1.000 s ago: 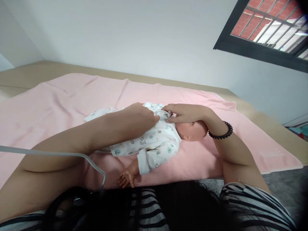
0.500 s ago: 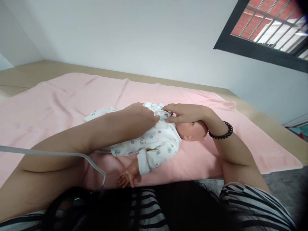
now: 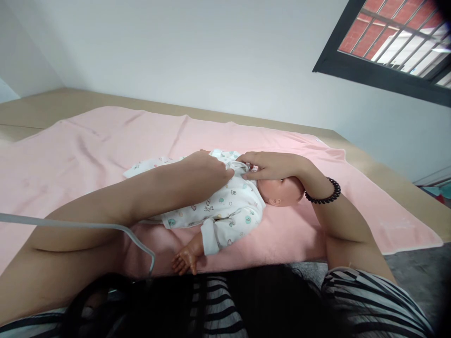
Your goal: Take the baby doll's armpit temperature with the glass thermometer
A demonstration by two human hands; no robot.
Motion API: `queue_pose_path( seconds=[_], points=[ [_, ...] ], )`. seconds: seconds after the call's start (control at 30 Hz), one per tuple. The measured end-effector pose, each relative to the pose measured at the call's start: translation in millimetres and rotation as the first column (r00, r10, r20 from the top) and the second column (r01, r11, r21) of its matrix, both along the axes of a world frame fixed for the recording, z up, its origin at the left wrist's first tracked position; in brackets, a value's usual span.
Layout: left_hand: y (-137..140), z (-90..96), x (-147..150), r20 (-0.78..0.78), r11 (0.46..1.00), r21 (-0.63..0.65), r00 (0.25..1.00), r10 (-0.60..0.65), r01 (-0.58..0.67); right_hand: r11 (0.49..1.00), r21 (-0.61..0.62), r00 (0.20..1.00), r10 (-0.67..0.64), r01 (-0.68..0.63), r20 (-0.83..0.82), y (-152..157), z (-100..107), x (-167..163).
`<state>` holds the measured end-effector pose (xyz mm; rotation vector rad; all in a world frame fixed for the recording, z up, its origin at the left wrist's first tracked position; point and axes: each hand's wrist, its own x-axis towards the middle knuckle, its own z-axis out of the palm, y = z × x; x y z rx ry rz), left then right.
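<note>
A baby doll [image 3: 282, 192] lies on its back on a pink blanket [image 3: 148, 136], its head toward the right. It wears a white shirt [image 3: 225, 206] with small printed animals. My left hand [image 3: 211, 171] reaches across the doll's belly, with its fingers curled at the shirt's chest; most fingertips are hidden. My right hand [image 3: 271, 164] comes over the doll's face, its thumb and fingers on the collar with cloth between them. Both hands are close together near the neckline. The doll's near arm, with its sleeve cuff turned back, stretches toward me.
The blanket covers a tan tabletop [image 3: 91, 99] against a white wall [image 3: 183, 56]. A barred window [image 3: 398, 40] is at the upper right. A pale cable [image 3: 88, 225] crosses over my left forearm in view. Dark hair [image 3: 169, 305] hangs along the bottom.
</note>
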<state>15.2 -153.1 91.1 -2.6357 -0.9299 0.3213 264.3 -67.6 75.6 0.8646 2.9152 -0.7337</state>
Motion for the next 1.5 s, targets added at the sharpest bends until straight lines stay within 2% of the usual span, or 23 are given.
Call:
queue_pose_path(
  seconds=[0.1, 0.27, 0.57, 0.83, 0.93, 1.1, 1.5],
  points=[
    [0.6, -0.7, 0.2, 0.04, 1.0, 0.004, 0.999, -0.009, 0.009, 1.0, 0.003, 1.0, 0.004, -0.004, 0.013, 0.3, -0.1, 0.2],
    [-1.4, 1.7, 4.1, -0.027, 1.0, 0.007, 0.999, 0.019, -0.019, 1.0, 0.006, 1.0, 0.0, 0.0, 0.029, 1.1, -0.7, 0.5],
    [0.9, -8.9, -2.3, 0.072, 1.0, 0.02, 0.997, -0.01, 0.009, 0.999, 0.033, 1.0, -0.001, 0.0, 0.02, 2.5, -2.9, 0.6],
    [2.6, -13.7, 7.0, -0.033, 0.998, 0.064, 0.999, 0.028, -0.025, 0.998, 0.054, 1.0, -0.015, 0.015, 0.013, 1.7, -3.7, 1.6],
    [4.0, -15.3, 9.1, -0.004, 0.997, 0.045, 0.998, 0.057, -0.057, 0.998, 0.066, 0.999, -0.024, 0.022, 0.028, 1.9, -3.8, 1.1],
    [7.1, -19.5, 7.7, 0.042, 0.998, 0.058, 0.999, 0.028, -0.03, 0.997, 0.071, 0.999, -0.024, 0.022, 0.03, 3.8, -5.1, 1.1],
    [2.8, -8.8, 13.9, -0.078, 0.995, 0.02, 0.992, 0.099, -0.098, 0.997, 0.07, 0.999, -0.018, 0.015, 0.033, 1.6, -3.5, 0.5]
  ],
)
